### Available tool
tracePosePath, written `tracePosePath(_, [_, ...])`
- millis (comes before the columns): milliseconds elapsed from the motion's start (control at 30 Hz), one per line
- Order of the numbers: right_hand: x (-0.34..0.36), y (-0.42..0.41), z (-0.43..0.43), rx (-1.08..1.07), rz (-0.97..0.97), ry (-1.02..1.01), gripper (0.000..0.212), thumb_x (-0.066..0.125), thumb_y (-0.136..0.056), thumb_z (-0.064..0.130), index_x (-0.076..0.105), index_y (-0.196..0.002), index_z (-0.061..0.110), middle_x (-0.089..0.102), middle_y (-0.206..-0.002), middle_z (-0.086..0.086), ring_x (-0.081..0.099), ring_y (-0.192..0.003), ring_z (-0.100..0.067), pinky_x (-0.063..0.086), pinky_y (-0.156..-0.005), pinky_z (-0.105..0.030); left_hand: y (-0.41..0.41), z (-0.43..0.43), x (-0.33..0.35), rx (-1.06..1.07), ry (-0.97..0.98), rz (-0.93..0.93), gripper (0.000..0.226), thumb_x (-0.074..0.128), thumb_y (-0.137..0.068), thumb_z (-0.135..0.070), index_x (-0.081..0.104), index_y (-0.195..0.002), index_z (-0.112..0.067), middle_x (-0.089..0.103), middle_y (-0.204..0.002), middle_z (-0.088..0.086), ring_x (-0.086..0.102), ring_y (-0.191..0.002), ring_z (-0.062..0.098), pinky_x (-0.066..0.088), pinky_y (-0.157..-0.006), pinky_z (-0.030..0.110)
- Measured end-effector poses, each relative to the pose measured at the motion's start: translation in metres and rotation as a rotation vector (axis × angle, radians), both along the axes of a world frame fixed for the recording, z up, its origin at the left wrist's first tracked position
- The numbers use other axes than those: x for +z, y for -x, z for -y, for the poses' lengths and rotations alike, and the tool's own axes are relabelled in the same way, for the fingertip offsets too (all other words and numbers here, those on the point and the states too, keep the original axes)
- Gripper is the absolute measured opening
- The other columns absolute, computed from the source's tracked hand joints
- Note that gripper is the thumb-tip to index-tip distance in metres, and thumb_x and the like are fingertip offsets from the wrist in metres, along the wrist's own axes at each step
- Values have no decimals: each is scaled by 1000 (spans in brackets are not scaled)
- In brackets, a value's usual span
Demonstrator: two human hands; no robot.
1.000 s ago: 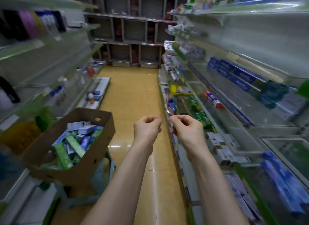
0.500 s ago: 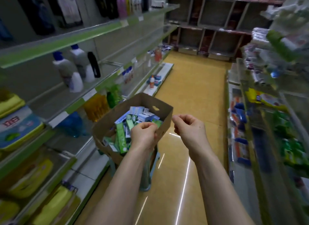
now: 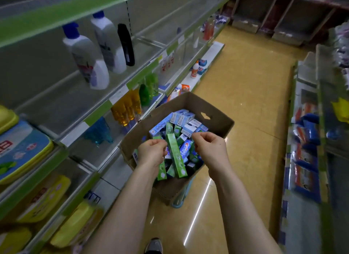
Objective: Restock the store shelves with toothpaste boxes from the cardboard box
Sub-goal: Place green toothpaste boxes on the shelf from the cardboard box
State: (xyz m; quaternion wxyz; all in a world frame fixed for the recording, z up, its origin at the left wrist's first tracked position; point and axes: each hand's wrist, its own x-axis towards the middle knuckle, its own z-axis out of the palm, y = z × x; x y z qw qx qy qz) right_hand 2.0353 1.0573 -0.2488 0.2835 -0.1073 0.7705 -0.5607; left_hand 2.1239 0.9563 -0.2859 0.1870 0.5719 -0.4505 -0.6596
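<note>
Left hand [image 3: 152,151]: fingers curled, empty, above the cardboard box [image 3: 220,124].
Right hand [image 3: 211,149]: curled likewise, holding nothing.
Between them: green toothpaste box [image 3: 175,155], blue box lettered Crest [image 3: 186,148].

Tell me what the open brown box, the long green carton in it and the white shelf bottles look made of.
Brown box: corrugated cardboard, matt, judging by raw brown walls and a punched handle slot. Long green carton: thin printed paperboard, slightly glossy, with sharp folded edges. White bottles: probably plastic, smooth with a soft sheen, with blue caps.
</note>
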Motion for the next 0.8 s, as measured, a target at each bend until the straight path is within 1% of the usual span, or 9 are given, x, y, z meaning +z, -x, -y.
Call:
tracePosePath(133, [-44,14,23,15,85,-79,19,62,-90,18,61,-74,10,45,-62,-5,38,-56,-16,35,-57,-30,12,16,-40,-24,-98,61,5,60,-89,-10,63,-87,-14,58,-73,2,54,-61,11,43,-59,26])
tracePosePath(300, [-108,37,50,56,187,-190,21,62,-91,19,58,-72,12,46,-64,-6,42,-60,-17,37,-56,-26,38,33,-84,2,-191,135,11,59,-89,-7,60,-81,-15,55,-69,1,51,-58,11,37,-54,25])
tracePosePath(433, [-151,52,64,92,229,-288,24,62,-89,21,57,-67,14,51,-62,-2,46,-60,-18,39,-62,-28,62,41,-114,32,-254,171,17,59,-88,-5,56,-76,-16,52,-67,2,47,-56,12,33,-53,24])
tracePosePath(533, [-184,63,73,128,245,-352,24,61,-88,20,57,-64,16,54,-61,0,51,-65,-20,47,-70,-37,79,43,-139,54,-309,199,18,59,-86,-4,57,-73,-16,52,-65,3,47,-56,14,34,-54,24])
tracePosePath(600, [-202,67,77,137,248,-391,21,61,-87,20,58,-66,20,58,-66,2,55,-71,-22,49,-77,-40,89,42,-154,59,-341,216,15,59,-84,-3,60,-75,-15,52,-65,4,47,-55,14,37,-52,22])
tracePosePath(667, [-218,72,81,158,258,-436,10,63,-85,22,60,-75,24,64,-82,2,63,-86,-26,52,-87,-43,98,42,-169,61,-366,231,15,60,-83,-2,60,-77,-15,52,-64,4,51,-48,10,39,-42,15])
tracePosePath(700, [-226,75,83,171,260,-464,5,65,-84,22,61,-84,25,65,-91,1,64,-93,-28,51,-90,-46,101,43,-176,66,-372,243,16,60,-82,-1,60,-76,-16,52,-64,4,51,-43,7,38,-39,13])
tracePosePath(733, [-230,76,84,192,255,-500,12,66,-83,23,62,-95,25,65,-101,-1,64,-98,-28,51,-91,-47,103,43,-182,71,-371,255,17,61,-81,-1,59,-74,-16,52,-64,5,50,-43,8,39,-41,14])
tracePosePath(800, [-239,80,85,242,237,-565,38,69,-82,26,59,-118,22,60,-119,-4,61,-106,-27,49,-94,-46,107,44,-192,77,-366,277,17,61,-79,-1,58,-70,-16,52,-69,10,48,-55,16,39,-53,21])
